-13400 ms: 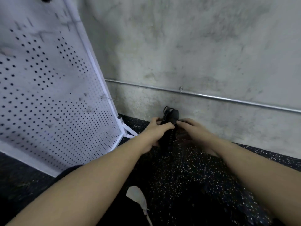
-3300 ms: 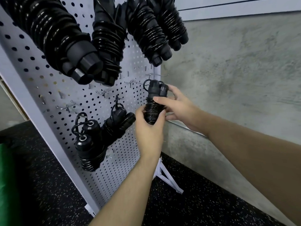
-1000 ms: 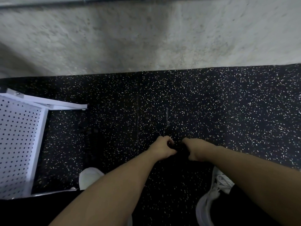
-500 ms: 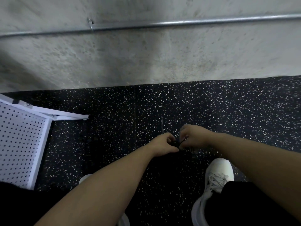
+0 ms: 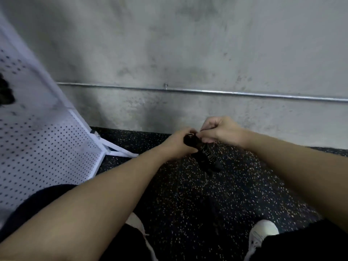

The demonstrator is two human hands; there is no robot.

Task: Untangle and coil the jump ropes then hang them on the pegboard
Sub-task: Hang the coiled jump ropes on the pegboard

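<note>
Above the speckled black floor (image 5: 188, 194), just past the middle of the view, both hands meet around a coiled black jump rope (image 5: 204, 153). The left hand (image 5: 178, 143) has its fingers curled round the upper end of the bundle, gripping it from the nine o'clock side. The right hand (image 5: 220, 131) sits at one o'clock from the rope, its fingers bent and pinched together at the top of the bundle, where a thin strand seems to run between the fingertips; the blur makes it hard to say exactly what is pinched. The wound coils stick out below the hands toward five o'clock, held clear of the floor.

At nine o'clock stands the white pegboard (image 5: 47, 147), tilted, with its lower corner and white frame foot (image 5: 120, 150) reaching the floor just left of the left forearm. A dark shape (image 5: 5, 93) hangs on the board at the far left edge, too blurred to identify. Behind the hands rises a grey concrete wall (image 5: 188, 44) with a metal pipe (image 5: 226, 92) running across it at twelve o'clock. At six o'clock two white shoes (image 5: 263, 234) and dark trouser legs (image 5: 310, 243) show below the forearms.
</note>
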